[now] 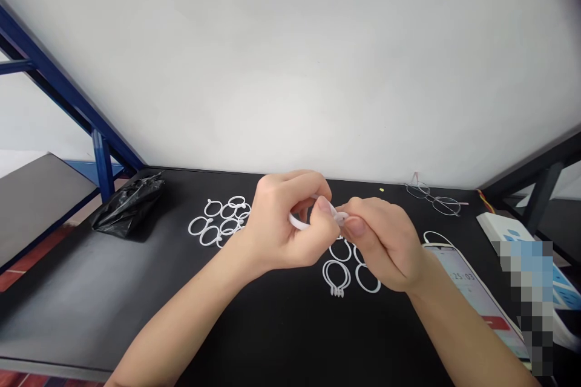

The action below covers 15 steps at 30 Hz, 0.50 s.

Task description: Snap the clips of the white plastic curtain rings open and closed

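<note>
Both hands meet above the middle of the black table on one white plastic ring [298, 223]. My left hand [290, 217] is closed around it, thumb and fingers pinching its side. At the small joint of the ring, my right hand [385, 236] pinches with thumb and forefinger; the fingers partly hide that joint. A loose group of several white rings [230, 227] lies on the table left of my left hand. Below my right hand are more white rings [336, 275], a few of them stacked together with their small tabs lined up.
A crumpled black plastic bag [131, 204] lies at the left on the black table [91, 296]. Eyeglasses [445, 205] rest near the back wall. At the right are a phone [476, 290] with a cable and a white-and-blue box [508, 230]. Blue metal bars [103, 163] frame the left side.
</note>
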Available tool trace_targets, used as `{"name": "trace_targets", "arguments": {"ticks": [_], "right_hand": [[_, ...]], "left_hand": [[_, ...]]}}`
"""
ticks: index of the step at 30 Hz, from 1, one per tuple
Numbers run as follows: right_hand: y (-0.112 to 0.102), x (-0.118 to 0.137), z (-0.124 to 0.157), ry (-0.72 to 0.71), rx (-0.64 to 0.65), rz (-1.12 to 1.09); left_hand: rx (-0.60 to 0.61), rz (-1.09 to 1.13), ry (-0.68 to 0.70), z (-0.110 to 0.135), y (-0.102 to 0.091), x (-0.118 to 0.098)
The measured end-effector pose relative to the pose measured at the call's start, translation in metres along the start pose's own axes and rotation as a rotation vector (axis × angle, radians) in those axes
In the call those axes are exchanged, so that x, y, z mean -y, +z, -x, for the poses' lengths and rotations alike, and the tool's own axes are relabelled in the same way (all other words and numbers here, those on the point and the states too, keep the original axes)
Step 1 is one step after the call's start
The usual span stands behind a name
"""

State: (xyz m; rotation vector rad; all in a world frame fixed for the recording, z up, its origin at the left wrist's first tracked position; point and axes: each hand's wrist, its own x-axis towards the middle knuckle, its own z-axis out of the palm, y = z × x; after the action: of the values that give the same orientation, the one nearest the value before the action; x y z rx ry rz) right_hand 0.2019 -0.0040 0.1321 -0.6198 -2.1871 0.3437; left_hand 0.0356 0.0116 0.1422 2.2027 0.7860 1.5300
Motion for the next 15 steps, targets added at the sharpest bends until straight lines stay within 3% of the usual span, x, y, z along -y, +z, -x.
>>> {"name": "trace_targets", "arguments": {"ticks": [9, 12, 15], "right_hand": [[0.002, -0.007, 0.0, 0.063, 0.03, -0.085], [-0.003, -0.017, 0.0, 0.199, 0.123, -0.029], [-0.009, -0.028, 0.0, 0.345, 0.157, -0.008]], "left_hand": [[0.106, -0.078, 0.037, -0.002, -0.007, 0.006], [0.381, -0.19, -0.029, -0.007, -0.02, 0.021], [0.613, -0.441, -0.183, -0.008, -0.031, 0.053]]}}
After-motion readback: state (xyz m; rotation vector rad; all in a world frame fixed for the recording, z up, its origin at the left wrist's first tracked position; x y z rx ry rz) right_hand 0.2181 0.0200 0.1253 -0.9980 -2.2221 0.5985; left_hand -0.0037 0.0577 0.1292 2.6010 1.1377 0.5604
